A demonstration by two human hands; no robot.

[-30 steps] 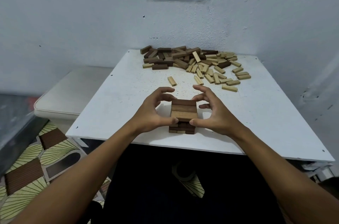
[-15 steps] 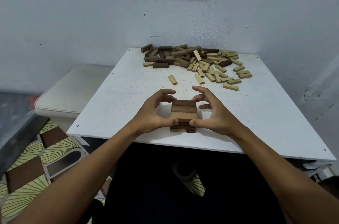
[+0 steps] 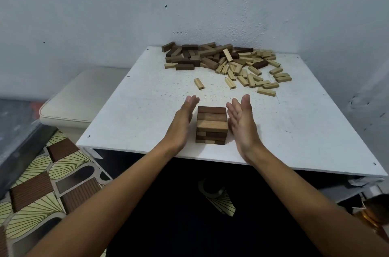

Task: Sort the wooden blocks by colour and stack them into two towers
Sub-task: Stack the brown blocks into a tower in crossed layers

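wooden tower (image 3: 212, 125) between flat left hand (image 3: 182, 122), right hand (image 3: 242, 121).

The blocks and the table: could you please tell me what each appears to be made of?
Blocks: wood, apparently unvarnished and matt, with visible grain; some dark brown, some pale. Table: probably a white painted or laminated board, matt, speckled with small marks; its core is hidden.

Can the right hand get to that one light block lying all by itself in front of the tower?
Probably yes. The right hand is open beside the tower, and the lone light block lies on bare table just beyond, nothing between them.
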